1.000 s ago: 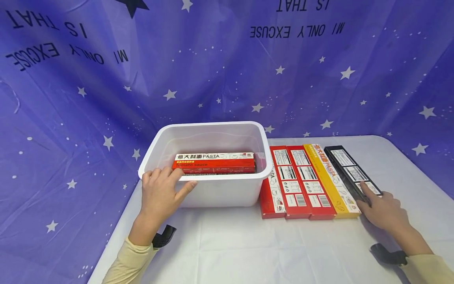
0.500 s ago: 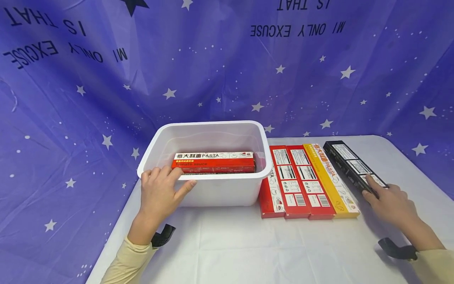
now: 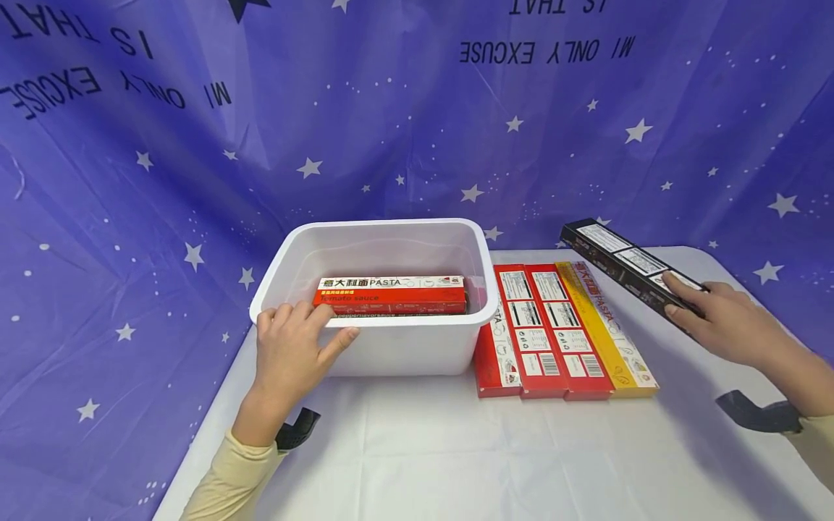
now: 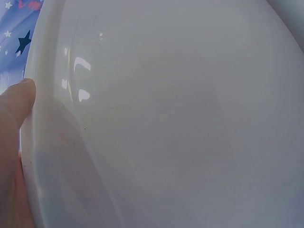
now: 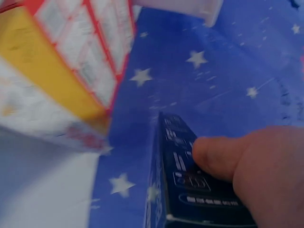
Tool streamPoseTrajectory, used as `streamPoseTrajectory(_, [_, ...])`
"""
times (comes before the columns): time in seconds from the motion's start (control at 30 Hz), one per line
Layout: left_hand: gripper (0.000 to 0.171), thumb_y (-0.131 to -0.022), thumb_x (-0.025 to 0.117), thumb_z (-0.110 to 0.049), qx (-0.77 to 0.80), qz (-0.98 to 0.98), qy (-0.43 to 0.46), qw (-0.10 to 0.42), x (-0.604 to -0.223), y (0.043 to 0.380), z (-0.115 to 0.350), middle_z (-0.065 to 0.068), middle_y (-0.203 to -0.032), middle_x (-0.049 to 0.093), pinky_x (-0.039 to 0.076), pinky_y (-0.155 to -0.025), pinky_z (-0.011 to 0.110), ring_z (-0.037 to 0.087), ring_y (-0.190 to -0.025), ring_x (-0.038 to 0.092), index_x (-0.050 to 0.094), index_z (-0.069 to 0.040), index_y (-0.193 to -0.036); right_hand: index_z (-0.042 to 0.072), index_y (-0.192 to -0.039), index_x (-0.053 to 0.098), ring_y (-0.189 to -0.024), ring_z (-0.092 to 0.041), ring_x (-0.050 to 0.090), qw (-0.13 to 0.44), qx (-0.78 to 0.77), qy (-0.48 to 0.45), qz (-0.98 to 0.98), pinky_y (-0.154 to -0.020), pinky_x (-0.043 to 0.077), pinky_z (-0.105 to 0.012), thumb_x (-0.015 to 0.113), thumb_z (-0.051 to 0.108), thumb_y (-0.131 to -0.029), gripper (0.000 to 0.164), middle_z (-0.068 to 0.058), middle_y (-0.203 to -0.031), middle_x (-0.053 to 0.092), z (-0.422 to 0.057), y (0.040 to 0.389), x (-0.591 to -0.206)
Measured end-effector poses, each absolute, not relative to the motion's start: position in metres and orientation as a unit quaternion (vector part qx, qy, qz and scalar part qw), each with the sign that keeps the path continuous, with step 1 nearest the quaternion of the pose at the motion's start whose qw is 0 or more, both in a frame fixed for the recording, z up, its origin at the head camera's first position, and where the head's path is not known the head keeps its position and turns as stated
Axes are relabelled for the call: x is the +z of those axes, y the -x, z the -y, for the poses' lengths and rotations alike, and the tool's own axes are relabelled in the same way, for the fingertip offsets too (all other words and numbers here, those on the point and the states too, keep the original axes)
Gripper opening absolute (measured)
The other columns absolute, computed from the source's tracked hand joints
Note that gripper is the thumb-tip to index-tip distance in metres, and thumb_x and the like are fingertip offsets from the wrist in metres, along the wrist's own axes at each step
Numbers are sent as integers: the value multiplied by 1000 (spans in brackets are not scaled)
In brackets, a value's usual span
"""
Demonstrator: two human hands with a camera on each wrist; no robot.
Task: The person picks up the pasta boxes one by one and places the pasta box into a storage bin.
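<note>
At the right of the head view my right hand (image 3: 739,322) grips the near end of a black pasta box (image 3: 628,264), raised over the table with its far end tilted up. In the right wrist view the thumb (image 5: 221,154) lies along the side of that black box (image 5: 187,175). My left hand (image 3: 289,354) holds the near rim of a white plastic bin (image 3: 417,354), fingers over the edge and thumb outside. Inside the bin, a red tomato sauce pasta box (image 3: 391,297) lies on top, and a darker box shows just in front of it.
Right of the bin, several pasta boxes lie side by side: red ones (image 3: 544,325) and a yellow one (image 3: 609,340) at their right end. They rest on a white-covered table (image 3: 417,449). A purple star-patterned cloth (image 3: 404,130) hangs behind and at the left.
My right hand has lifted the black box off the table and carried it up, its far end swinging left over the yellow box. My left hand stays on the bin's rim.
</note>
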State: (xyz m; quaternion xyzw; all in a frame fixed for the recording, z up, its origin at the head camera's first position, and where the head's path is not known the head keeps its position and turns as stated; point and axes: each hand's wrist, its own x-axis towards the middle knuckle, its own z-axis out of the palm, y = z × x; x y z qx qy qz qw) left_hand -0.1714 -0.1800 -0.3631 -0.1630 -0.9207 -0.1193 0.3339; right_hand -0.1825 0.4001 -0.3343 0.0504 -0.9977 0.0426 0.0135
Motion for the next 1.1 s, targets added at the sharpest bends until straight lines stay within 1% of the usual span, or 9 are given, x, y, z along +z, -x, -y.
streamPoseTrajectory(0.03, [77, -95, 33, -78, -119, 921, 163, 334, -363, 172, 180, 16, -84, 64, 37, -80, 54, 40, -80, 56, 66, -9, -95, 4, -157, 29, -99, -54, 55, 16, 43, -62, 997, -69, 50, -62, 49, 35, -107, 62, -46, -124, 46, -396, 184, -327])
streamPoseTrajectory(0.2, [75, -95, 36, -77, -121, 920, 165, 333, -363, 172, 180, 16, -85, 64, 37, -80, 54, 40, -81, 56, 67, -9, -96, 8, -159, 27, -110, -55, 50, 10, 53, -106, 993, -75, 49, -66, 50, 33, -107, 62, -43, -134, 42, -378, 196, -297])
streamPoseTrajectory(0.33, [77, -95, 33, -79, -123, 920, 166, 334, -362, 172, 179, 16, -84, 64, 37, -80, 55, 40, -80, 56, 67, -9, -95, 8, -159, 30, -118, -56, 47, 12, 68, -143, 987, -82, 46, -71, 52, 29, -106, 61, -41, -139, 43, -361, 206, -277])
streamPoseTrajectory(0.47, [81, -95, 28, -80, -120, 920, 164, 335, -362, 172, 179, 16, -83, 63, 37, -80, 55, 40, -80, 56, 66, -9, -94, 11, -158, 33, -123, -54, 47, 11, 68, -175, 982, -90, 44, -72, 55, 28, -105, 60, -38, -143, 43, -340, 217, -264])
streamPoseTrajectory(0.57, [84, -94, 24, -82, -118, 920, 163, 337, -361, 172, 180, 16, -83, 63, 37, -80, 55, 40, -80, 56, 66, -9, -94, 15, -158, 35, -122, -50, 49, 14, 63, -202, 977, -91, 45, -69, 57, 28, -104, 60, -36, -143, 45, -322, 226, -257])
streamPoseTrajectory(0.7, [85, -94, 22, -82, -119, 918, 165, 341, -362, 172, 180, 16, -82, 63, 37, -79, 55, 40, -78, 55, 66, -9, -93, 19, -158, 36, -126, -49, 48, 14, 64, -232, 971, -96, 44, -70, 58, 29, -103, 60, -32, -146, 46, -294, 233, -245])
streamPoseTrajectory(0.77, [84, -94, 22, -82, -120, 917, 166, 341, -362, 171, 180, 16, -83, 63, 37, -80, 55, 40, -78, 55, 66, -9, -93, 20, -157, 38, -126, -47, 49, 13, 67, -245, 967, -97, 45, -69, 59, 28, -103, 59, -31, -146, 46, -279, 236, -240])
streamPoseTrajectory(0.87, [84, -94, 23, -82, -120, 918, 164, 340, -363, 171, 180, 16, -83, 63, 37, -80, 54, 40, -78, 55, 66, -9, -94, 21, -156, 41, -120, -42, 51, 11, 70, -265, 962, -94, 48, -64, 60, 29, -102, 58, -27, -143, 50, -257, 240, -232])
streamPoseTrajectory(1.1, [78, -95, 32, -79, -120, 924, 159, 327, -362, 170, 180, 16, -85, 64, 37, -82, 55, 40, -81, 55, 66, -9, -94, 24, -155, 41, -121, -41, 51, -9, 71, -308, 949, -95, 47, -61, 60, 32, -102, 57, -26, -142, 52, -216, 250, -225])
